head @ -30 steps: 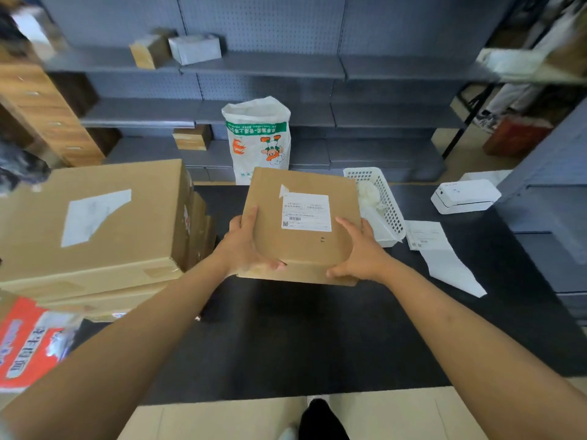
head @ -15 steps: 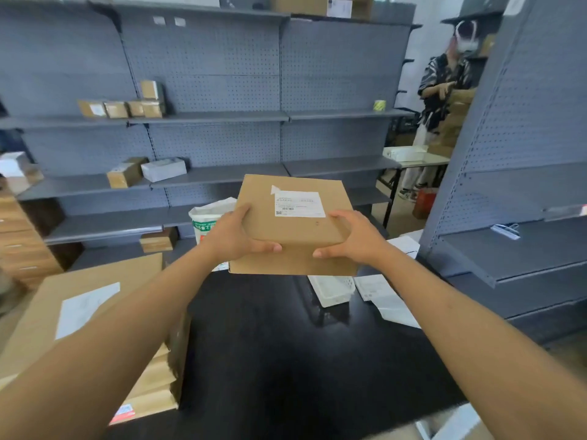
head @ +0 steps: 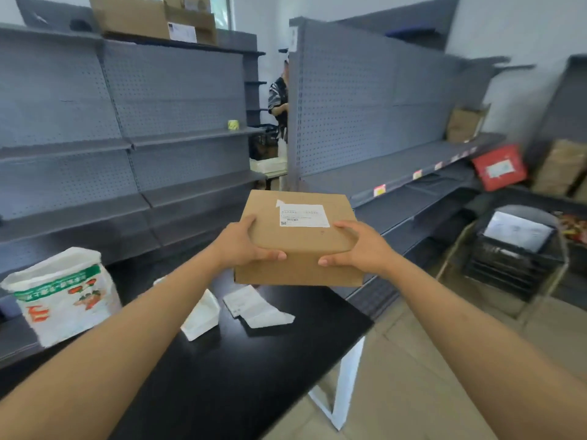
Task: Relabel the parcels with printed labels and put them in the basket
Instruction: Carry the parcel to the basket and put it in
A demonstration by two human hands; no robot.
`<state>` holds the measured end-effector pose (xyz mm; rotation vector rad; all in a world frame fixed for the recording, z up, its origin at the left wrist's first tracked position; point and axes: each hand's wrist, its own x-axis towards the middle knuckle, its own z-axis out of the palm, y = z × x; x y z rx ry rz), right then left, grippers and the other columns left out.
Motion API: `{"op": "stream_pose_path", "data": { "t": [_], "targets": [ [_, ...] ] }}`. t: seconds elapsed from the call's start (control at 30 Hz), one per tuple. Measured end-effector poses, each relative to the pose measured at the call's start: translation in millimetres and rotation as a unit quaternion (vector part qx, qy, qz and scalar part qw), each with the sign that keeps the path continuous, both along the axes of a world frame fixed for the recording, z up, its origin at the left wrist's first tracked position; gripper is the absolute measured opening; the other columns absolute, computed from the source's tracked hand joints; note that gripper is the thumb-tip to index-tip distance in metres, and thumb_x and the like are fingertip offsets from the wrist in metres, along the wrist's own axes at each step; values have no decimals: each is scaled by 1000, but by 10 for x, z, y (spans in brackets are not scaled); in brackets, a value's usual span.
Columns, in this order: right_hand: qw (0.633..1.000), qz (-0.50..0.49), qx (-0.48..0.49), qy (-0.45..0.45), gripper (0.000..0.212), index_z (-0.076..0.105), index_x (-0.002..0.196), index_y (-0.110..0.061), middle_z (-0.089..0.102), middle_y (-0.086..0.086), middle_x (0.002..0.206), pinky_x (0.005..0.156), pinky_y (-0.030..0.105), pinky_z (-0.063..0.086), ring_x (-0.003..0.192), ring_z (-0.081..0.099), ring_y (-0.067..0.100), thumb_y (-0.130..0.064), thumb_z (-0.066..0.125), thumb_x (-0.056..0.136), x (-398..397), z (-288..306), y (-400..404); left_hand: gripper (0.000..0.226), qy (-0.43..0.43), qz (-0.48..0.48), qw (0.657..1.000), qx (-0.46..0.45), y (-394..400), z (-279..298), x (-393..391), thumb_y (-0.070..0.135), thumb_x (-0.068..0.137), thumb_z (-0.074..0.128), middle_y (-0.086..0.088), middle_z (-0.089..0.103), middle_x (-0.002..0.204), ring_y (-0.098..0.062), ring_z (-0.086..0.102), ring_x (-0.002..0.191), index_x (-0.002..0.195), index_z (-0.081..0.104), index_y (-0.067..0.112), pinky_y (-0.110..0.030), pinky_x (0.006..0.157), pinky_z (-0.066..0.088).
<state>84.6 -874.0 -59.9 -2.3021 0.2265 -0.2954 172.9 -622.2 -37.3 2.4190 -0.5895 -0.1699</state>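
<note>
- A white printed sack (head: 65, 296) stands at the left of the black surface (head: 254, 369), with a white plastic tray (head: 203, 315) tipped on its side and a strip of label backing paper (head: 257, 308) lying just beside it.
- Nothing lies between the held parcel and the dark wire basket (head: 514, 258), which stands on the floor well off to the right, with a white sheet showing in its top.
- A red parcel (head: 498, 166) leans on the right-hand shelf; a brown bag (head: 465, 123) sits on the shelf above it.
- The cardboard parcel (head: 298, 239) is a flat brown box held in the air above the far right corner of the surface, tilted slightly toward the camera. A white printed label (head: 303, 215) with a small barcode is stuck on its top face, one corner lifted.
- The left hand (head: 241, 246) grips the box's left edge, and the right hand (head: 362, 246) grips its right edge, thumbs on the near side.
- Grey pegboard shelving (head: 143, 106) lines the room; another person (head: 279, 103) stands partly hidden in the gap between units. The floor is pale tile.
</note>
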Motion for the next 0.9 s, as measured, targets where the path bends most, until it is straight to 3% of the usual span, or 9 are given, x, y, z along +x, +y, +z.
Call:
{"op": "stream_pose_path", "data": {
  "t": [0.17, 0.3, 0.43, 0.67, 0.9],
  "targets": [
    [992, -120, -25, -3, 115, 44, 137, -35, 36, -5, 137, 107, 30, 30, 128, 36, 16, -65, 86, 35, -744, 33, -1304, 126, 11, -107, 994, -26, -1549, -40, -218, 65, 52, 81, -6, 29, 150, -26, 34, 134, 152, 16, 22, -37, 107, 33],
    [978, -206, -28, 5, 112, 45, 136, -36, 38, -9, 126, 97, 21, 27, 124, 37, 13, -63, 87, 36, -1264, -33, -2180, 133, 38, -196, 979, -45, -2665, -106, -392, 65, 45, 84, -4, 32, 151, -22, 35, 135, 152, 18, 23, -35, 110, 32],
    [960, -279, -18, 14, 110, 42, 137, -37, 34, -6, 140, 103, 30, 31, 129, 35, 17, -61, 87, 39, -1561, -139, -2940, 133, 45, -261, 964, -35, -3697, -184, -441, 65, 46, 83, -5, 30, 151, -24, 35, 136, 152, 15, 24, -39, 110, 34],
    [934, -356, -20, 29, 108, 38, 140, -36, 29, -5, 143, 107, 41, 33, 128, 35, 21, -59, 87, 47, -1458, -161, -4246, 132, 43, -333, 941, -50, -5381, -241, -61, 65, 46, 84, -2, 26, 153, -21, 29, 140, 153, 17, 25, -33, 110, 29],
    [915, -402, -16, 31, 105, 37, 137, -40, 32, -6, 137, 103, 39, 34, 111, 33, 11, -59, 87, 47, -1171, -87, -5528, 134, 38, -387, 920, -49, -6952, -173, 397, 65, 46, 84, -1, 19, 156, -22, 25, 141, 153, 14, 25, -39, 113, 28]
  ]
}}
